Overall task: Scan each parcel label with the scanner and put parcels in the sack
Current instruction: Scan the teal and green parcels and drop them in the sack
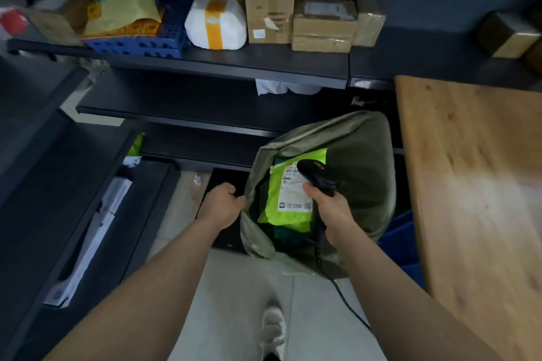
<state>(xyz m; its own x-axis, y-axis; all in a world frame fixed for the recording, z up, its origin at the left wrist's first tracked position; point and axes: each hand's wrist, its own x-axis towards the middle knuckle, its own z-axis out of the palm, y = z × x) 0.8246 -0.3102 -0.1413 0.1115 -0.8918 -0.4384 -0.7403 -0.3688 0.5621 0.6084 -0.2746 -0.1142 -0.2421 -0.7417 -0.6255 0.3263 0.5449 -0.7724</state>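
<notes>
Green parcel in sack; left hand grip clamps sack rim, right hand grip clamps scanner overlapping label; desk right.

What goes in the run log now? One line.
left hand: holds sack rim | right hand: holds scanner | green parcel: in sack

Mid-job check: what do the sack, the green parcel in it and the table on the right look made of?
Sack: thin olive fabric or woven plastic, matte; it creases and slumps. Green parcel: soft plastic mailer, slightly glossy and wrinkled, with a white paper label. Table: light wood, knots and grain visible, with a faint sheen.
</notes>
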